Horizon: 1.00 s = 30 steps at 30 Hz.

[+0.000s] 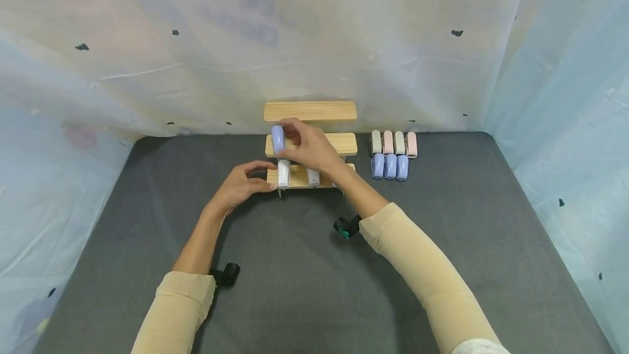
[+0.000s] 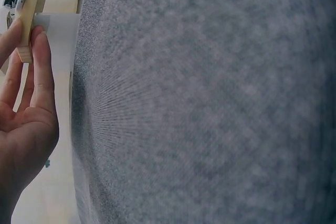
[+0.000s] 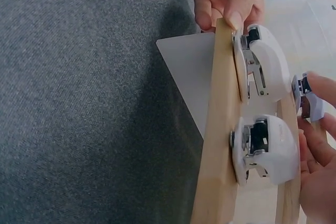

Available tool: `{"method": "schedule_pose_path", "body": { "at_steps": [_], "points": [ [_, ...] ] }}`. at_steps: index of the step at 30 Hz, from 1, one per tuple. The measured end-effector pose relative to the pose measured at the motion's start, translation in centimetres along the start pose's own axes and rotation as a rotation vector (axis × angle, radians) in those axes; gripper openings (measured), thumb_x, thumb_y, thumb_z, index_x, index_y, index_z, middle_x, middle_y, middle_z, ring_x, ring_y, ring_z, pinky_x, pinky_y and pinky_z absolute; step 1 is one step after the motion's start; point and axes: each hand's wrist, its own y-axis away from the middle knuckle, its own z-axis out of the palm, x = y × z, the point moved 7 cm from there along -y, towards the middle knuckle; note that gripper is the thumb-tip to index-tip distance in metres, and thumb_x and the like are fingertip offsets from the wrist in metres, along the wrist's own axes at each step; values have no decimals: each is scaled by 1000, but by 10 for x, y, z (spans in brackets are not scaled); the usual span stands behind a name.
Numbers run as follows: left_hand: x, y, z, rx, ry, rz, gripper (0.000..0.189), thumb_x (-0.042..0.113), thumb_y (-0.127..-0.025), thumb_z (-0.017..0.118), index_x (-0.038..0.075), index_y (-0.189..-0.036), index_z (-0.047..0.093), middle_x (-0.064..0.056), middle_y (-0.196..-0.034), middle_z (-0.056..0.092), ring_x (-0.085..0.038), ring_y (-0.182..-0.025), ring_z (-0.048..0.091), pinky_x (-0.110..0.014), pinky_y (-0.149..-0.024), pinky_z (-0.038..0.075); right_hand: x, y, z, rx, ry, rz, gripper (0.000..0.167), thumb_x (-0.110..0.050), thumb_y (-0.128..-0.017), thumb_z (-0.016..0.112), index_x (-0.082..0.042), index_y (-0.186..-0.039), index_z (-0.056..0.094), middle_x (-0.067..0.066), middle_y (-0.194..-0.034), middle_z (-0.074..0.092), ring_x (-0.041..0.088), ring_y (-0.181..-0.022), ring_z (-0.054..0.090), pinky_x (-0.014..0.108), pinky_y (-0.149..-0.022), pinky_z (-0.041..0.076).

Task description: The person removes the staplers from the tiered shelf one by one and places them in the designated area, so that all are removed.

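A tiered stand carries three pale wooden shelves. My left hand [image 1: 237, 186] pinches the left end of the lowest shelf [image 2: 32, 9], thumb on top and fingers below. My right hand [image 1: 313, 147] holds a small lavender hole punch [image 1: 278, 139] between thumb and fingers, at the left end of the middle shelf [image 1: 339, 143]. In the right wrist view this lavender punch [image 3: 308, 98] shows behind the lower shelf. White hole punches stand on the lowest shelf: one at the left end [image 1: 284, 173], another at the middle [image 1: 313, 177], and a third mostly behind my right forearm.
Right of the stand, a back row of cream and pink hole punches [image 1: 388, 142] stands behind three lavender ones [image 1: 390, 166]. The top shelf [image 1: 310, 111] bears nothing. Plastic sheeting [image 1: 314, 26] hangs close behind the stand. Grey cloth [image 1: 295, 277] covers the table.
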Motion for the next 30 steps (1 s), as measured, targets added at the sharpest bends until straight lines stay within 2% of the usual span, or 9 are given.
{"method": "schedule_pose_path", "body": {
  "at_steps": [8, 14, 21, 30],
  "points": [
    [0, -1, 1, -4, 4, 0, 54, 16, -85, 80, 11, -135, 58, -20, -129, 59, -29, -102, 68, -46, -93, 50, 1, 0, 0, -5, -5, -13, 62, -28, -86, 80, -14, -140, 52, 5, -121, 65, 16, -107, 63, 27, -89, 50],
    [-2, -3, -1, 2, -1, -15, 54, 13, -85, 80, 10, -134, 58, -16, -134, 56, -28, -103, 68, -43, -92, 50, 1, 2, -2, -4, -52, -34, 62, -28, -85, 82, -14, -138, 54, 4, -118, 66, 17, -106, 64, 26, -89, 50],
    [-1, -3, -1, 3, -3, -20, 54, 14, -85, 80, 9, -134, 58, -19, -130, 59, -29, -104, 68, -47, -94, 49, -2, 5, -7, -13, -128, -72, 62, -29, -85, 81, -14, -138, 53, 2, -125, 62, 17, -110, 63, 27, -90, 51],
    [-2, -2, -3, 5, -10, -10, 53, 15, -85, 80, 11, -133, 59, -17, -131, 58, -28, -104, 68, -44, -93, 50, -2, 13, -17, -43, -166, -49, 63, -29, -86, 81, -13, -140, 52, 5, -125, 62, 20, -108, 65, 31, -89, 53]
  ]
}}
